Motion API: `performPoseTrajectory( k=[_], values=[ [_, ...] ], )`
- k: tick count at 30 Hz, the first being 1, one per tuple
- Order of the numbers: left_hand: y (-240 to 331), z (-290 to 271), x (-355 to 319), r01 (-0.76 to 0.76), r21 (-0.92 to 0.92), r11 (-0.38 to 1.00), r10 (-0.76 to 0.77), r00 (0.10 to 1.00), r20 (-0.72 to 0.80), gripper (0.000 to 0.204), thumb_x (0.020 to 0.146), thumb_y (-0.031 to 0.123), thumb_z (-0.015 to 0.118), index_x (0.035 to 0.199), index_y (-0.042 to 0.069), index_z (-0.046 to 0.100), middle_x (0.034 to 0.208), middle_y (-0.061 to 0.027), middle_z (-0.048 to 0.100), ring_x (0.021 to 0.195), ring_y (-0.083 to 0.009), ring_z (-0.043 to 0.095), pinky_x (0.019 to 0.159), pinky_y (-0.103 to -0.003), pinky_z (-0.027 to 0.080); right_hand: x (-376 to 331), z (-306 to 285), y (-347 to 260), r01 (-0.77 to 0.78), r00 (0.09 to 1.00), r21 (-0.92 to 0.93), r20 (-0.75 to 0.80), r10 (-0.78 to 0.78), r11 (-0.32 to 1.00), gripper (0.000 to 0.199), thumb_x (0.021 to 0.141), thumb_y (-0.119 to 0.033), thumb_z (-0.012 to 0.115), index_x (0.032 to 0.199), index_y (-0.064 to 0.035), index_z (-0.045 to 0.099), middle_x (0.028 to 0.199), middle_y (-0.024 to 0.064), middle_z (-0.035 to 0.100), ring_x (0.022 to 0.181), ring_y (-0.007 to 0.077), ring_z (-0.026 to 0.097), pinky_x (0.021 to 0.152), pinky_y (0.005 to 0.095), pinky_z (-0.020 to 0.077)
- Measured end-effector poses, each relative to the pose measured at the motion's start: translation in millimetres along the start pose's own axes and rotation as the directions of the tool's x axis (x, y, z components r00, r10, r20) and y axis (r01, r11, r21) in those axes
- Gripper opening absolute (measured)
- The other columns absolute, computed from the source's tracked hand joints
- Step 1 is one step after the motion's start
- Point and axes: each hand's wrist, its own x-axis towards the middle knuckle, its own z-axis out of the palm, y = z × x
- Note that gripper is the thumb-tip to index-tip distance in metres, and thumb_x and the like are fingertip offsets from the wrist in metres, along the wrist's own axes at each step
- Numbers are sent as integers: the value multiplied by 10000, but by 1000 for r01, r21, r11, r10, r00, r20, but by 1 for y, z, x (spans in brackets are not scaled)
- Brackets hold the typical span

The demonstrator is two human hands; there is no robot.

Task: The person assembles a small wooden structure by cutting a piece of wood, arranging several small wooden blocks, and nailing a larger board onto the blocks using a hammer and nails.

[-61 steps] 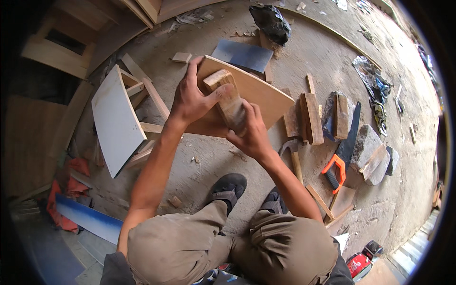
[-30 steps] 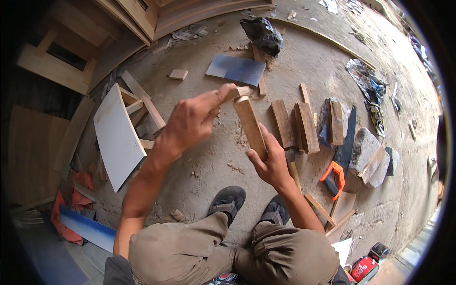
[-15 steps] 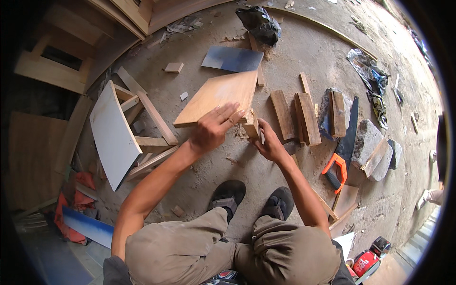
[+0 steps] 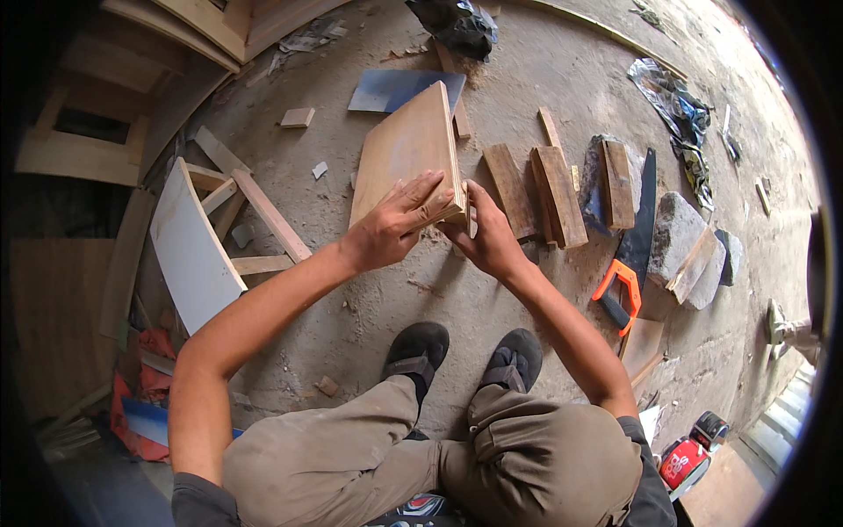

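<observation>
A pale wooden panel point(image 4: 395, 145) stands steeply tilted in front of me, its layered edge turned to the right. My left hand point(image 4: 391, 224) presses its long, nearly straight fingers along the panel's near face, the tips close to the edge; its thumb is hidden. At the near right corner my right hand point(image 4: 483, 230) grips the panel's edge, thumb up, fingers curled beneath. A narrow wood strip seen along that edge is mostly covered by the hands. Behind the panel a blue-and-white painted board point(image 4: 373, 92) lies on the ground.
Dark wood blocks point(image 4: 558, 198) lie to the right, beside a handsaw point(image 4: 625, 285) with an orange-black handle and grey stones point(image 4: 676, 233). A white-topped wooden frame point(image 4: 189, 250) leans at left. Black plastic point(image 4: 452, 31) lies far off. A red object point(image 4: 683, 464) sits near right.
The panel has swung from a flatter slant to a steeper tilt, its edge now facing right. Both hands stay on it, the right having shifted slightly left and up. The whole view has moved a little.
</observation>
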Motion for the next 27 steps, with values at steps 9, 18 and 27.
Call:
performPoseTrajectory(
  k=[9, 18, 27],
  values=[
    [13, -9, 8, 11, 178, 984, -36, 990, 134, 715, 846, -99, 534, 1482, 220, 470, 1578, -72, 385, 1451, -320, 365, 1117, -674, 303, -12, 0, 1, 37, 997, -144, -64, -47, 989, 768, 801, -154, 794, 1394, 97, 376, 1222, 302, 555, 1107, 455, 588, 905, 449, 512],
    [19, -3, 1, -78, 273, 959, 45, 991, 125, 671, 861, -81, 528, 1446, 247, 519, 1563, -29, 417, 1428, -273, 416, 1131, -652, 314, -22, -5, -9, 20, 999, -24, -44, -21, 999, 744, 817, -116, 780, 1422, 66, 388, 1287, 269, 548, 1207, 411, 554, 999, 438, 468],
    [12, 1, -15, -158, 363, 918, 109, 982, 152, 652, 879, -3, 548, 1455, 298, 502, 1571, -19, 407, 1421, -250, 428, 1126, -628, 348, -34, -18, -5, -222, 974, 528, 91, 205, 819, 511, 1035, -319, 466, 1387, 50, 497, 1368, 214, 555, 1301, 272, 505, 1096, 369, 370]
  ],
)
